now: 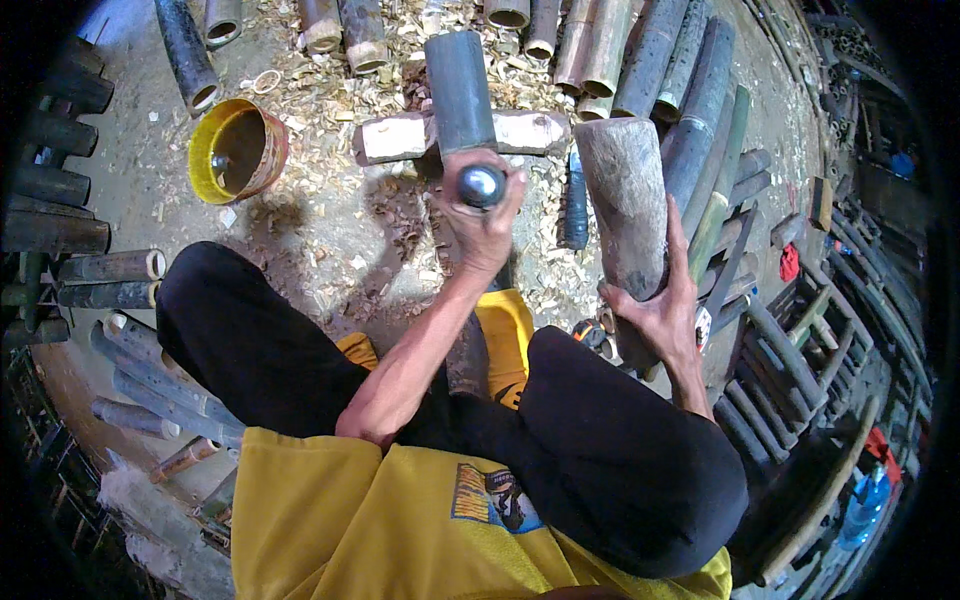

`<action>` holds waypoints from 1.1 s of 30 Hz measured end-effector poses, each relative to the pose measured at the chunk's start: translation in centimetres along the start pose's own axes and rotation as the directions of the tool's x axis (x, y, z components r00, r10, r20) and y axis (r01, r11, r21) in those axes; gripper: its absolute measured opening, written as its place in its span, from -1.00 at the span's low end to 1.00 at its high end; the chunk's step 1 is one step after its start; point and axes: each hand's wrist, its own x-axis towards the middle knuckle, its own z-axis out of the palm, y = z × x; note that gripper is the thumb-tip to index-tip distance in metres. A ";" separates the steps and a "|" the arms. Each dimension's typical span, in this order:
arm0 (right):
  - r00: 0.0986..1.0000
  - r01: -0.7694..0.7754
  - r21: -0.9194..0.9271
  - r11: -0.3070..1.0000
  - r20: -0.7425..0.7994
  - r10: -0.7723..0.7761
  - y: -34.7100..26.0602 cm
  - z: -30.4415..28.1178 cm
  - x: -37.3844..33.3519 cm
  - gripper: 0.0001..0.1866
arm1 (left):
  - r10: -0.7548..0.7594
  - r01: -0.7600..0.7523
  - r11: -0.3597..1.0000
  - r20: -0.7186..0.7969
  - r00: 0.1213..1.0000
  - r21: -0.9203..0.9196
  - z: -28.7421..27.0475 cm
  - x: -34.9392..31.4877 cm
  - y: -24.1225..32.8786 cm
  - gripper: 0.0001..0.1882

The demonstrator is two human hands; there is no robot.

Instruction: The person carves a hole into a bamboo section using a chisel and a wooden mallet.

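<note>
My left hand (478, 225) is wrapped round a dark tool whose rounded, shiny metal end (481, 185) points up at me. Directly beyond it, a dark bamboo tube (460, 90) lies across a pale wooden block (530, 132); whether the tool touches the tube is hidden by my fingers. On the right, my right hand (665, 315) grips the lower, narrower part of a thick grey wooden club (622, 190), which is held upright with its broad end away from me. Between the hands lies a knife with a black wrapped handle (575, 205).
A yellow bucket (195, 165) stands at the left. Wood shavings (350, 235) cover the floor. Bamboo tubes (690, 140) lie at the far side and right, with others (60, 225) stacked left. A tape measure (589, 333) sits by my right knee; a blue bottle (865, 505) is lower right.
</note>
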 end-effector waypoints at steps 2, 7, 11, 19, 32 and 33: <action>0.996 0.084 -0.028 0.996 -0.031 -0.085 -0.2 0.1 -0.3 0.10 | 0.205 -0.208 0.971 0.037 0.978 0.117 0.6 -0.7 -0.3 -0.76; 0.978 0.207 -0.073 0.976 -0.021 -0.209 0.2 1.1 -0.9 0.10 | 0.299 -0.291 0.942 -0.021 0.954 0.169 3.7 -2.4 -3.2 -0.71; 0.982 0.190 -0.106 0.976 0.029 -0.188 -0.3 -0.5 0.6 0.09 | 0.184 -0.309 0.915 0.412 0.893 0.260 3.0 -0.5 -4.1 -0.69; 0.967 0.202 -0.161 0.966 -0.125 -0.223 -1.8 -0.1 0.0 0.14 | 0.292 -0.438 0.854 0.439 0.850 0.280 1.6 -1.4 -4.7 -0.51; 0.994 0.093 -0.126 0.988 -0.043 -0.099 -1.2 0.3 0.8 0.14 | -0.596 -0.296 0.707 0.766 0.241 0.643 3.7 4.2 -3.6 -0.57; 0.992 0.078 -0.035 0.996 -0.094 -0.081 -1.5 0.2 0.5 0.15 | -0.275 -0.399 0.799 0.864 0.422 0.449 2.9 2.4 -4.8 -0.60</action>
